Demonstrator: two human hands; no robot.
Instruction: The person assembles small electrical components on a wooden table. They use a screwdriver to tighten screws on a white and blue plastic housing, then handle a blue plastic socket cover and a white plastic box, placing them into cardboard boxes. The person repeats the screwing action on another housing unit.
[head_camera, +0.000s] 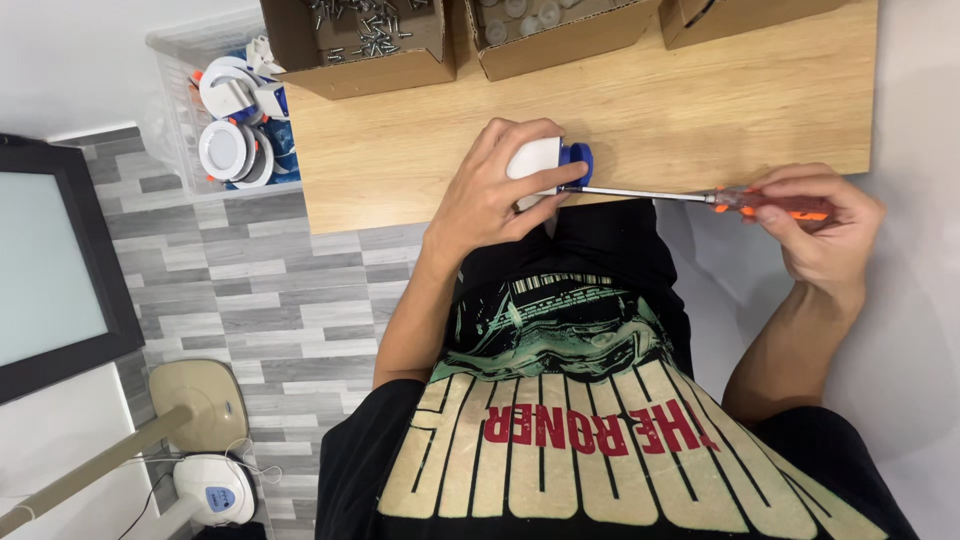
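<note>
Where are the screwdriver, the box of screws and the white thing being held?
Screwdriver (640, 194), head view, on its metal shaft.
Box of screws (390, 70), head view, on its cardboard front wall.
White thing (533, 158), head view, on its top, in the left hand (490, 195).

Wooden table (640, 110) with cardboard boxes (365, 45)

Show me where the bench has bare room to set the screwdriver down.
Free: the wooden bench between the cardboard boxes and the right hand; also the near-left corner left of the left hand. Crowded: the back edge under the boxes, and the front edge where the white and blue part meets the screwdriver.
</note>
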